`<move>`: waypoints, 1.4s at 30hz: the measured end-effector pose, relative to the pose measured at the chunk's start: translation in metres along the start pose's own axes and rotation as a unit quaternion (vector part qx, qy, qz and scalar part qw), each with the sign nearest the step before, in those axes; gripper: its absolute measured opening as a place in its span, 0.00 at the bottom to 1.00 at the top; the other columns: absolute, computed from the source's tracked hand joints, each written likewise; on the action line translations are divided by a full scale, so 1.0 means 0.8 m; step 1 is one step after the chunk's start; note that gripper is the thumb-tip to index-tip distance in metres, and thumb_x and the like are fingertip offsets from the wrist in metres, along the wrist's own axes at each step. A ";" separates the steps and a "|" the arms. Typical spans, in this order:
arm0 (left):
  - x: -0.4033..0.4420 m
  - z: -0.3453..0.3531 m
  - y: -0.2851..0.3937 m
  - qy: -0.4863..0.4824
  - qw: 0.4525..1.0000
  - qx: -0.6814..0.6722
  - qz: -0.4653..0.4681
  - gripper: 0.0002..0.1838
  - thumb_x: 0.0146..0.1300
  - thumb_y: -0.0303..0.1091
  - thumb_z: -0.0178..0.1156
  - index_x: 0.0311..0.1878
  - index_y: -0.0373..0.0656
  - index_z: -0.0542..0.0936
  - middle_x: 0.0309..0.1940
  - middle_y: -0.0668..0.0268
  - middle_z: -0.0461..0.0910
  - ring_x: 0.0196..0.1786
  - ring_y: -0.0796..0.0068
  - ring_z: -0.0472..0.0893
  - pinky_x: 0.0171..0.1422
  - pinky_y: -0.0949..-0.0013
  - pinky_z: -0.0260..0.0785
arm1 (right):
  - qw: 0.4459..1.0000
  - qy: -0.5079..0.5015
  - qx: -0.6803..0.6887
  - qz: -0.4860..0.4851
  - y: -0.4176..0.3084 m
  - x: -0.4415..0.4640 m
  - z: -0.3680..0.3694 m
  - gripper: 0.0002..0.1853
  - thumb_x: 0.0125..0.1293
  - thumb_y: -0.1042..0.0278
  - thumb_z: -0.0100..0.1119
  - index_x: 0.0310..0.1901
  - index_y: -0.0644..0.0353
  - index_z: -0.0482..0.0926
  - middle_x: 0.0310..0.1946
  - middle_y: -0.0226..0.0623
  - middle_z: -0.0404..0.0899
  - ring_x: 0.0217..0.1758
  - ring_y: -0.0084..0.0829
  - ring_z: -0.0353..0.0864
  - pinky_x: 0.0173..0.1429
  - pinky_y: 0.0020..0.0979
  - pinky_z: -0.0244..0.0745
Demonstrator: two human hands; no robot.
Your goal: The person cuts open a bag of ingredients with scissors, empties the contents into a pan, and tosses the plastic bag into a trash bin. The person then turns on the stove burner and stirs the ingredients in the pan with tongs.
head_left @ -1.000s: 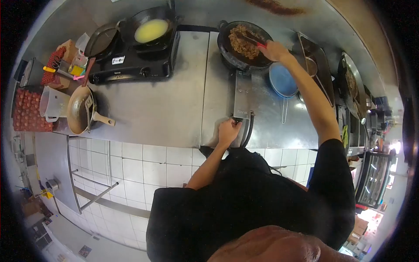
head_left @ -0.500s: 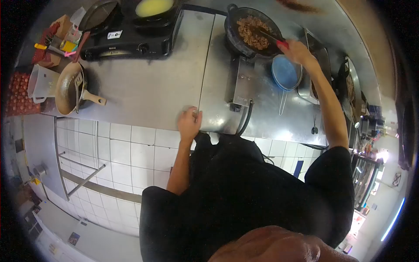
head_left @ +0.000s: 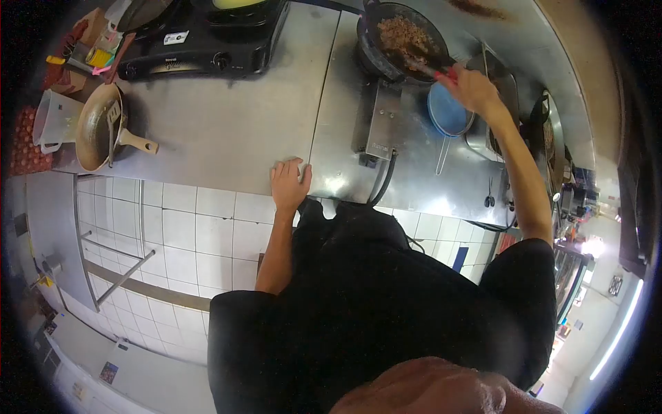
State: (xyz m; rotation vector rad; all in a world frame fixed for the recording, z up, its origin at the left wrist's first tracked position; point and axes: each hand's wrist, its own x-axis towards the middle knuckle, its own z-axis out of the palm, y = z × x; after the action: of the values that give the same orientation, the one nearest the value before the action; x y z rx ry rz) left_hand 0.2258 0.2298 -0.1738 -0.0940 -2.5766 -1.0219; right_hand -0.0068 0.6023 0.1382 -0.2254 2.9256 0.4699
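My right hand [head_left: 476,93] is closed around the red handle [head_left: 452,74] of a utensil. Its pale metal end [head_left: 426,70] is blurred and dips into the near right side of a dark wok [head_left: 381,55]. Browned, crumbly food that looks like minced meat [head_left: 405,34] lies in the wok, mostly toward its far side. The wok sits on a single-burner gas stove [head_left: 381,123]. My left hand [head_left: 288,183] rests open on the front of the steel counter [head_left: 227,131], fingers apart and holding nothing. Below my right hand is a blue strainer [head_left: 447,110] with a wire handle.
A black two-burner stove [head_left: 200,58] stands at the back left with pans on it. Left on the counter are a tan frying pan [head_left: 96,138] with a slotted turner and a clear plastic jug [head_left: 58,121]. Black scissors [head_left: 489,194] lie near the right front edge.
The utensil has moved toward the near right side of the wok, and the food sits farther back. My left hand's fingers, bent before, are now straighter and more spread. The view has shifted slightly.
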 end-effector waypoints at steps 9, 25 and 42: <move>0.000 0.003 -0.002 0.006 1.000 0.007 0.010 0.12 0.64 0.37 0.74 0.47 0.46 0.84 0.30 0.70 0.77 0.38 0.65 0.76 0.47 0.57 0.64 | 1.000 0.013 0.007 -0.014 0.045 0.073 0.089 0.31 0.80 0.35 0.53 0.50 0.63 0.81 0.38 0.52 0.89 0.38 0.51 0.91 0.40 0.52 0.85; 0.001 0.004 0.001 -0.003 1.000 0.012 0.002 0.12 0.64 0.37 0.74 0.47 0.46 0.84 0.29 0.70 0.76 0.38 0.65 0.76 0.46 0.57 0.64 | 0.985 0.068 0.159 -0.023 0.120 0.018 0.010 0.30 0.80 0.38 0.54 0.49 0.62 0.86 0.35 0.57 0.88 0.40 0.60 0.90 0.44 0.52 0.82; -0.004 0.009 -0.003 -0.041 0.998 0.044 -0.012 0.12 0.65 0.39 0.72 0.46 0.45 0.83 0.44 0.67 0.86 0.47 0.60 0.81 0.53 0.56 0.68 | 1.000 -0.008 0.010 -0.026 0.071 0.085 0.064 0.29 0.80 0.40 0.55 0.49 0.62 0.90 0.41 0.59 0.89 0.52 0.62 0.88 0.60 0.55 0.81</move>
State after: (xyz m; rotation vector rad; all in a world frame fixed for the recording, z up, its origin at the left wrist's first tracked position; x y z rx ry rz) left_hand 0.2257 0.2330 -0.1815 -0.0823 -2.6982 -0.9307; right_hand -0.0755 0.6643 0.0943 -0.2918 2.8989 0.4318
